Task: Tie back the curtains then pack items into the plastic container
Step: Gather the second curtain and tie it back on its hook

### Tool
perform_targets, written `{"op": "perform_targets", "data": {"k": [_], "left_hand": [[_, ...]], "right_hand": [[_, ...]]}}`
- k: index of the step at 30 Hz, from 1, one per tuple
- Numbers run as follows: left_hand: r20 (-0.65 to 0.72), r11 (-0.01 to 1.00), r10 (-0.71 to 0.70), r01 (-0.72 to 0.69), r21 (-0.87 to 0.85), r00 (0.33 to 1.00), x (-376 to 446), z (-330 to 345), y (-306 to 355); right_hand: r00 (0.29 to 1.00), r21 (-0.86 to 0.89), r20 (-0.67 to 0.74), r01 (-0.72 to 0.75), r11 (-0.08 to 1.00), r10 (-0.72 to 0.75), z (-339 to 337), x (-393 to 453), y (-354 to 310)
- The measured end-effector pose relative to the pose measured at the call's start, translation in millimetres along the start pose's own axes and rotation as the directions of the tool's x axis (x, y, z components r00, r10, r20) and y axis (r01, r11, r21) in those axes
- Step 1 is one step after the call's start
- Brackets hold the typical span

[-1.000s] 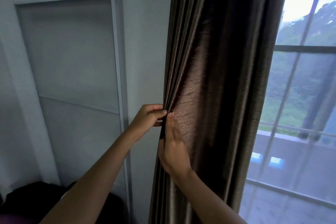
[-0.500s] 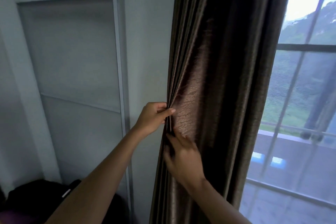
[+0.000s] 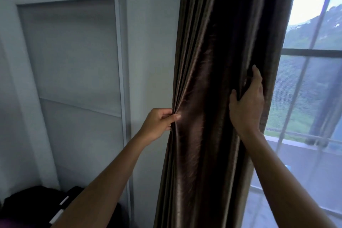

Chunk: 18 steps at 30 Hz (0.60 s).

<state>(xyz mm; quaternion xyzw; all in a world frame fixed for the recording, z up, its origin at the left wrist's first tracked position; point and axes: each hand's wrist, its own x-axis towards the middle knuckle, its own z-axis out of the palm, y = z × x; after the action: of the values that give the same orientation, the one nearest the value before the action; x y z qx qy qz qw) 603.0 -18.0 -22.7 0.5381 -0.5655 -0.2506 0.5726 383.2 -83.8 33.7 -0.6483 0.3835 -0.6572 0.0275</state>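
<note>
We held the gathered brown curtain between both hands; it hung from 12 to 6 o'clock through the centre of the view. The left hand pinched the curtain's left-edge folds, at 9 o'clock of the fabric, in a closed grip between thumb and fingers. The right hand clutched the right-edge folds at 3 o'clock, thumb and fingers curled round them. The window lay at 3 o'clock, a white panelled door at 9 o'clock.

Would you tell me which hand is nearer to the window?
Right. The right hand grips the curtain at its edge beside the window; the left hand pinches the wall-side edge.
</note>
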Motion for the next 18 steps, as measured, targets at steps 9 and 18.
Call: {"op": "perform_targets", "data": {"k": [9, 18], "left_hand": [[0.06, 0.992, -0.061, 0.068, -0.109, 0.996, -2.5, 3.1, 4.5], [0.136, 0.937, -0.13, 0.166, -0.306, 0.982, -9.7, 7.3, 4.6]], "right_hand": [[0.966, 0.096, 0.231, 0.094, 0.991, -0.114, 42.2, -94.1, -5.3], [0.919, 0.113, 0.312, 0.215, 0.97, -0.24, 69.8, -142.9, -2.9]]}}
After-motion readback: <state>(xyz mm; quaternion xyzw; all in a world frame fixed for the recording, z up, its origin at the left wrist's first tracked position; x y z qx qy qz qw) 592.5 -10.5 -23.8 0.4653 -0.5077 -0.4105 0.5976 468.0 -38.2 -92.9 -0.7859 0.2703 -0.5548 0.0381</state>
